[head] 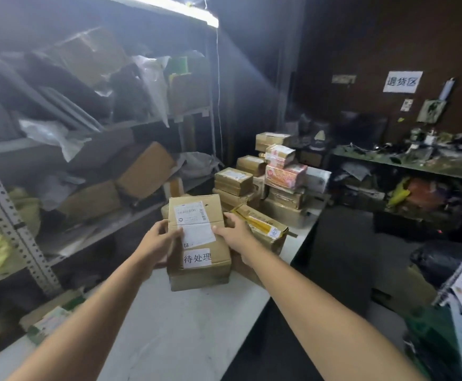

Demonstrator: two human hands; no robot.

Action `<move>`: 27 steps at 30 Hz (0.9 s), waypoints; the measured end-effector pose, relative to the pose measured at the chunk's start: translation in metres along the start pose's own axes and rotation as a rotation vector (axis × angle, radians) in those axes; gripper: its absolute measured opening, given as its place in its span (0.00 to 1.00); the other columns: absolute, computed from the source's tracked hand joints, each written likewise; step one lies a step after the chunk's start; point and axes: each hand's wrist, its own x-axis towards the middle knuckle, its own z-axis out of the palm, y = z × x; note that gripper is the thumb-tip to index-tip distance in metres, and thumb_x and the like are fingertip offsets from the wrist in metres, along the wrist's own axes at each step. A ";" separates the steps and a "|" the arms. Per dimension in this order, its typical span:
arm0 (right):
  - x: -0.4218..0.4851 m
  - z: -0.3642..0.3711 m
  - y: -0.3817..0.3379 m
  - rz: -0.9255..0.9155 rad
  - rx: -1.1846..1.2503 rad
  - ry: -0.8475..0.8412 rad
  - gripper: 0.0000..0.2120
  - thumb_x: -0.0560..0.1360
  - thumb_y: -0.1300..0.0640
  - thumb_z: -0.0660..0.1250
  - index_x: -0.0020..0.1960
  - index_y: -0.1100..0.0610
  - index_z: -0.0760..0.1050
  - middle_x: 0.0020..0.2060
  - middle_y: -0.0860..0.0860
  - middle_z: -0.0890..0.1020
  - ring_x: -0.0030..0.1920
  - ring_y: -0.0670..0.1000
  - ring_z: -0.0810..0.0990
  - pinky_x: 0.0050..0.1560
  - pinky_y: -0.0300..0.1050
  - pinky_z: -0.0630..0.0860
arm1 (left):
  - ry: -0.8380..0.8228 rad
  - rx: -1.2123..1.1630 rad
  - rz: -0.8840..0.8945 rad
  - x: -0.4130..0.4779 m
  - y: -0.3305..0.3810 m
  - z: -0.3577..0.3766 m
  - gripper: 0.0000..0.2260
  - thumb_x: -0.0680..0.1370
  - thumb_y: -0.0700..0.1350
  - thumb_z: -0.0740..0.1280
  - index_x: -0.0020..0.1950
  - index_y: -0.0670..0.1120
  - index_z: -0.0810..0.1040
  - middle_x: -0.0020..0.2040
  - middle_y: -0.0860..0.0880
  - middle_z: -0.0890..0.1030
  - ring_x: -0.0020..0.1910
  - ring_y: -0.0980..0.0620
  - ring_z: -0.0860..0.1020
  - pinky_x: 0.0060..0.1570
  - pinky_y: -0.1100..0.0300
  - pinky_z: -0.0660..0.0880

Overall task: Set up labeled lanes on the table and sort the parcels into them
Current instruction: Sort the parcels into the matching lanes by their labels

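Head view only.

Both arms were stretched forward over the white surface, forearms bare and converging on one box. The left hand gripped the left edge of the cardboard parcel, thumb on top at the edge of the shipping label, fingers wrapped down the side. The right hand held the right edge the same way, thumb on top, fingers out of sight behind the box.

The parcel was brown corrugated, creased across the top, with the barcode label facing up. It was at the near end of the parcel pile, over more brown cardboard at the surface's mid-length. A white tag reading 待处理 sat just below the shipping label. I couldn't tell whether it was on the same box or the one beneath.

A yellow-taped parcel lay just right of the right hand. Stacked brown parcels and pink printed boxes stood farther back. Metal shelving full of boxes and bags ran along the left. A wall sign reading 退货区 was at the upper right.
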 end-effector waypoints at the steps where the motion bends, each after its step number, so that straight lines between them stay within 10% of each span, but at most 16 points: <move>1: -0.001 -0.014 0.007 0.018 -0.006 -0.001 0.31 0.78 0.54 0.70 0.77 0.48 0.63 0.72 0.53 0.71 0.65 0.54 0.75 0.63 0.54 0.76 | -0.012 0.001 -0.024 0.000 -0.003 0.014 0.19 0.81 0.50 0.67 0.71 0.52 0.69 0.62 0.50 0.79 0.49 0.55 0.78 0.35 0.56 0.75; 27: 0.105 -0.066 0.170 0.340 -0.214 -0.241 0.28 0.78 0.59 0.68 0.73 0.41 0.65 0.65 0.50 0.74 0.58 0.54 0.78 0.51 0.55 0.81 | -0.117 -0.140 -0.464 0.073 -0.153 0.136 0.32 0.78 0.42 0.71 0.75 0.59 0.60 0.56 0.49 0.80 0.52 0.47 0.81 0.43 0.45 0.80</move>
